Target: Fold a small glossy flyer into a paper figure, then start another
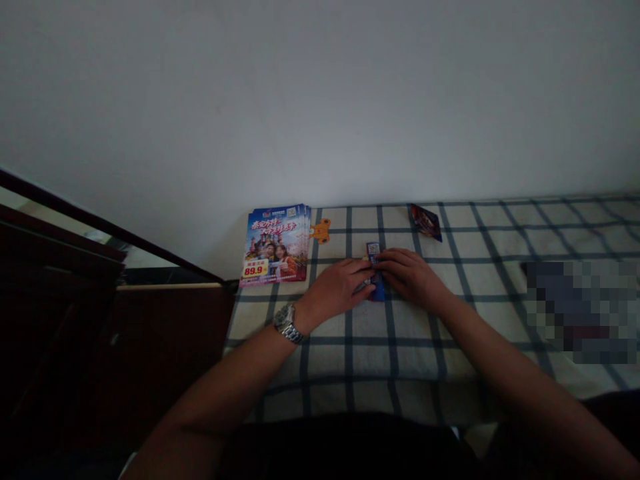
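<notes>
A narrow folded flyer point(378, 293), blue with a QR code at its top end, lies on the checked cloth between my hands. From the left, my left hand point(343, 287) holds it with bent fingers and thumb along its edge. The fingers of my right hand point(411, 275) press on its right side near the upper half. Much of the flyer's middle is hidden under the fingertips. A stack of similar flyers point(274, 247) rests to the left of my hands, its top sheet showing a castle and 89.9.
Beside the stack is an orange cartoon-animal item point(321, 231). A dark folded paper piece point(427, 223) sits near the wall point(350, 100). A blurred-out object point(583, 310) lies at the right on the checked cloth point(330, 360). Dark wooden furniture point(170, 333) stands at the left.
</notes>
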The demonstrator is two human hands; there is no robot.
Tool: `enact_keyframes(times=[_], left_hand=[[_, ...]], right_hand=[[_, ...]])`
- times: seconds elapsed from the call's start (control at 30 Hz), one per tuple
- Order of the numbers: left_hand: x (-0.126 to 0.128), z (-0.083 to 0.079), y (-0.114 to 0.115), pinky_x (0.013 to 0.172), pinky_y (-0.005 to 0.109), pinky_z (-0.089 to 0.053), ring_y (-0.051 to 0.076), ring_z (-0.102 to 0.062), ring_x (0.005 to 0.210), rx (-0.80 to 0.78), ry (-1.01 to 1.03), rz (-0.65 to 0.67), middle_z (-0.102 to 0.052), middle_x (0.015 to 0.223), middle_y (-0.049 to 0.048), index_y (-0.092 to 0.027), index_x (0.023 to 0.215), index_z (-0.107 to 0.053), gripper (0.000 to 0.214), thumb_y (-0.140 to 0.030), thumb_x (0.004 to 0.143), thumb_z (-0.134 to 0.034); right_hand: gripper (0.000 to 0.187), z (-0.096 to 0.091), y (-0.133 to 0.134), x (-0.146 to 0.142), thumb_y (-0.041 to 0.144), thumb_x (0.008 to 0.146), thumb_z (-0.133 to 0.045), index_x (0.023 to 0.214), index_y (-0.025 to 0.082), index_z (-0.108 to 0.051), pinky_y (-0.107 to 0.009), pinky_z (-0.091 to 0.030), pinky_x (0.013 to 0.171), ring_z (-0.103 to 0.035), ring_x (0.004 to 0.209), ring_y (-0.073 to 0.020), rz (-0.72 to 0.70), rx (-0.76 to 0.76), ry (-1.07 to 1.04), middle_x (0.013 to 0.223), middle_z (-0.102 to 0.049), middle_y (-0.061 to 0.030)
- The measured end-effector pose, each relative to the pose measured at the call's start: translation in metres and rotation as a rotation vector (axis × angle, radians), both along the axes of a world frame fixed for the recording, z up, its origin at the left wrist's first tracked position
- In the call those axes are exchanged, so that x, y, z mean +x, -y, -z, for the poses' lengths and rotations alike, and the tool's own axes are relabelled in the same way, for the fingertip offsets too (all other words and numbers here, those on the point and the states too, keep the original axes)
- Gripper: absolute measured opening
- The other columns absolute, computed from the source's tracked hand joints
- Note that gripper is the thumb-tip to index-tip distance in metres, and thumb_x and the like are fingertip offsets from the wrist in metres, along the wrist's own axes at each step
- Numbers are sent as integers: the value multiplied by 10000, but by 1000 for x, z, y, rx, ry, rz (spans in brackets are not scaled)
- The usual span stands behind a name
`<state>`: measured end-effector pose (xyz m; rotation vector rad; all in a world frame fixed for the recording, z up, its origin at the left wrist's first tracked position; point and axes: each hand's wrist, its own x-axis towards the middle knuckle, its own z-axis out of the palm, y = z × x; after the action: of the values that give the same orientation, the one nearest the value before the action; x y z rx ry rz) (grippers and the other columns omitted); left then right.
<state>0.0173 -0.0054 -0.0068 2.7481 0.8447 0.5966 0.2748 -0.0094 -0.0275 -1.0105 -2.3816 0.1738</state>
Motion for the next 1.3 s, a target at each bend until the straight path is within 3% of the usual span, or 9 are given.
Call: enact_keyframes(times=[0.27,0.73,1.1,1.3], left_hand=[[-1,-1,1,1069,428,-576,249,-636,1241,14,-22,-9,-667,1382,82,-160,1302,-678,342,-369,1088,-513],[-2,2,-1,1063,432,-592,243,-642,1250,10,-19,-14,-665,1395,86,-175,1302,-679,313,-341,1080,-533],[-6,2,-6,1043,412,-606,230,-642,1258,-3,-22,1,-653,1421,67,-209,1318,-671,337,-128,1003,-584],[-6,2,-6,1047,405,-604,238,-643,1260,-14,-31,-8,-646,1433,66,-198,1308,-681,326,-131,1000,-596]], right_hand=[[368,1,0,0,256,1037,-578,1395,232,-656,-572,-496,1163,-530,1443,-322,39,11,26,1496,-631,-115],[363,-1,1,-4,261,1035,-576,1384,242,-674,-577,-510,1147,-574,1391,-323,73,-7,64,1476,-652,-98],[382,-2,2,-6,329,999,-644,1372,253,-667,-591,-509,1134,-583,1375,-338,83,-7,45,1474,-648,-100],[369,-3,4,-8,333,992,-654,1348,242,-679,-579,-513,1134,-590,1366,-337,96,3,34,1467,-653,-109]])
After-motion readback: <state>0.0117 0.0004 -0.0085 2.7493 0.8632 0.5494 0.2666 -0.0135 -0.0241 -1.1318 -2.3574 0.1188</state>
